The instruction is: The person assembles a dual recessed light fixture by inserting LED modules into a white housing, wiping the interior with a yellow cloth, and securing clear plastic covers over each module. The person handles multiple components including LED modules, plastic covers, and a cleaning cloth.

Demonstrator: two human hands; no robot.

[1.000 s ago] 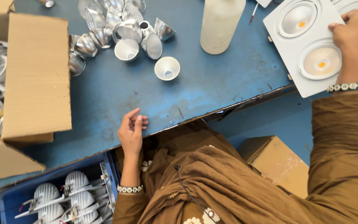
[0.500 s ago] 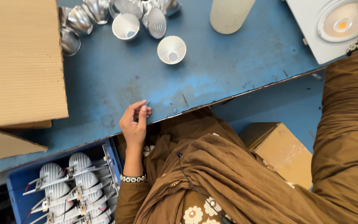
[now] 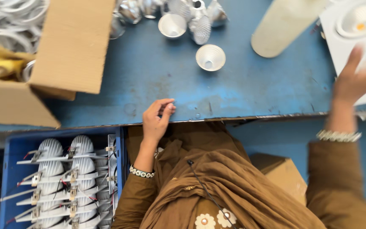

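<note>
White square downlight fixture (image 3: 352, 38) lies at the far right corner of the blue table (image 3: 242, 89), under the blurred right hand (image 3: 356, 78) with fingers spread. Left hand (image 3: 157, 118) rests curled at the table's near edge, holding nothing visible.

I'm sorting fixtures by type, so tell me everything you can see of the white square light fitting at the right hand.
The white square light fitting is a flat, smooth white plate, seemingly painted metal or plastic, with a round recessed lamp whose centre glows pale orange. It lies at the table's top right corner, partly cut off by the picture's edge, so its full shape is unclear. The right hand, blurred, has its fingers spread over its near edge. A pale cylindrical bottle lies just beside its left edge.
</note>
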